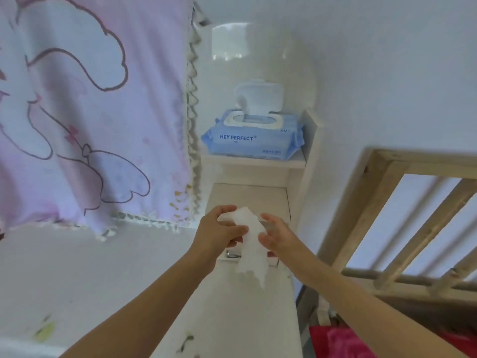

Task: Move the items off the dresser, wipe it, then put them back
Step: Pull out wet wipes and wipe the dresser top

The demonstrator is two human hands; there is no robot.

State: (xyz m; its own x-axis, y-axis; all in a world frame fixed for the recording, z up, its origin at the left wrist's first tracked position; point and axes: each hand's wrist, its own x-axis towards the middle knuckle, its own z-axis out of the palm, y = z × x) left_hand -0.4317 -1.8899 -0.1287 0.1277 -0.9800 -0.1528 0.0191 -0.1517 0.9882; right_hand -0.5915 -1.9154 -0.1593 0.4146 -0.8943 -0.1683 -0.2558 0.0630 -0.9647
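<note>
A white wet wipe hangs between my two hands above the narrow cream dresser. My left hand grips the wipe's upper part with curled fingers and thumb. My right hand touches the wipe's right edge, fingers loosely bent toward it. Behind, a blue wet-wipe pack lies on the dresser's raised upper shelf, its white lid flipped open and a wipe sticking up.
A pink and white cartoon blanket hangs at left, over a white bed surface. A wooden cot rail stands at right, with red fabric below it. A white wall is behind.
</note>
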